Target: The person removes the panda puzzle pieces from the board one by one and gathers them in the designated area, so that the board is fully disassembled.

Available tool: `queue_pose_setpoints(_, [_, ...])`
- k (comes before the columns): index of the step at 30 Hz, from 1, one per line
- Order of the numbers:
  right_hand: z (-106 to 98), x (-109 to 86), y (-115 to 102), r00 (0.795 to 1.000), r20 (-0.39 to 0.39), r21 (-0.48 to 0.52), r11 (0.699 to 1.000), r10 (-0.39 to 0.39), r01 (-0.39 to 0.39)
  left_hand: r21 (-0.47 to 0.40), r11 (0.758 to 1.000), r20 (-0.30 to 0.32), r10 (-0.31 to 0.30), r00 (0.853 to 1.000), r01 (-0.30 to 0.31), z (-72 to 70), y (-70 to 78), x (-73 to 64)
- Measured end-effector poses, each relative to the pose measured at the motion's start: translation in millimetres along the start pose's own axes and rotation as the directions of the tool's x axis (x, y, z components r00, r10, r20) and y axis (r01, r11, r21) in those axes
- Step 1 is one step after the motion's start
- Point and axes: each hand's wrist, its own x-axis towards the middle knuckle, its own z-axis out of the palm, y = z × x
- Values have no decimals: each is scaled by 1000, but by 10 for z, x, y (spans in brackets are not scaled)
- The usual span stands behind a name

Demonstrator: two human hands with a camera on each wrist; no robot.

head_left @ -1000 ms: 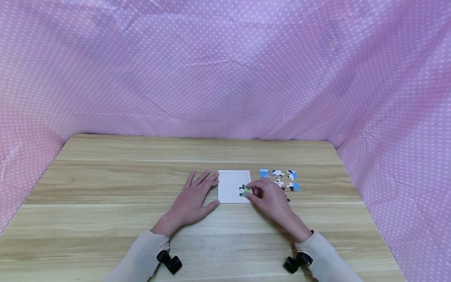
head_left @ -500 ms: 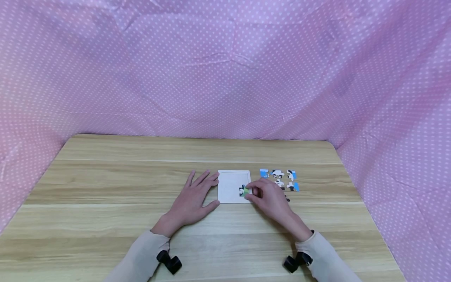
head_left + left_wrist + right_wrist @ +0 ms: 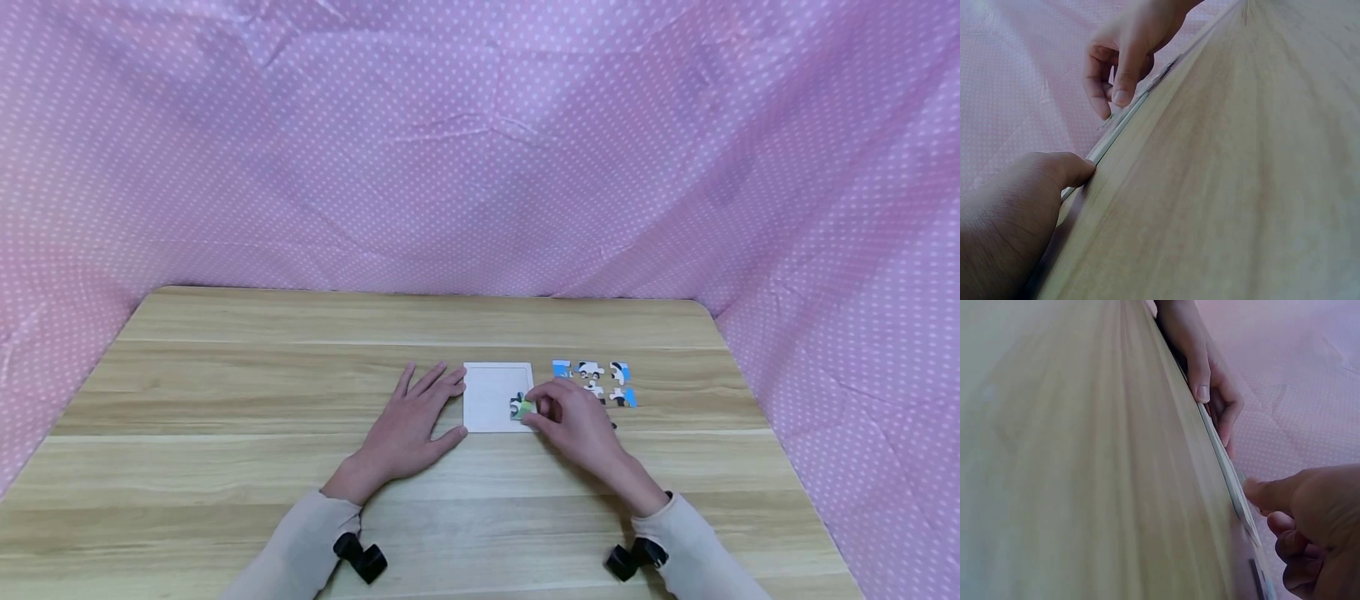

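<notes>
A white square puzzle tray [image 3: 491, 392] lies flat on the wooden table. My left hand [image 3: 408, 425] is spread beside it, fingertips and thumb tip right at its left edge. In the left wrist view the left thumb [image 3: 1075, 167] meets the tray's thin side. Over the tray's lower right corner, my right hand [image 3: 573, 421] pinches a green, black and white puzzle piece [image 3: 519, 407] between thumb and forefinger. The right wrist view has the right thumb [image 3: 1272, 492] close at the tray's edge, the other fingers curled under.
Right of the tray lie several loose panda puzzle pieces [image 3: 590, 370], some with blue parts; my right hand partly hides the nearer ones. The wooden table [image 3: 300, 333] ends at a pink dotted cloth [image 3: 480, 167] behind. Black wrist cameras [image 3: 362, 558] sit on both sleeves.
The puzzle piece has tilted and shifted very slightly at the tray's lower right corner, with the right hand moving a touch with it. The left hand has stayed still.
</notes>
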Motion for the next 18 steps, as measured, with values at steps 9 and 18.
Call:
queue_pose_setpoints(9, [-159, -94, 13, 1000, -5, -5, 1000, -8, 8, 4, 1000, 5, 2, 1000, -2, 8, -18, -1])
queue_pose_setpoints(18, [-312, -224, 139, 998, -52, -21, 1000, -20, 19, 6, 1000, 0, 12, 1000, -12, 24, -41, 2])
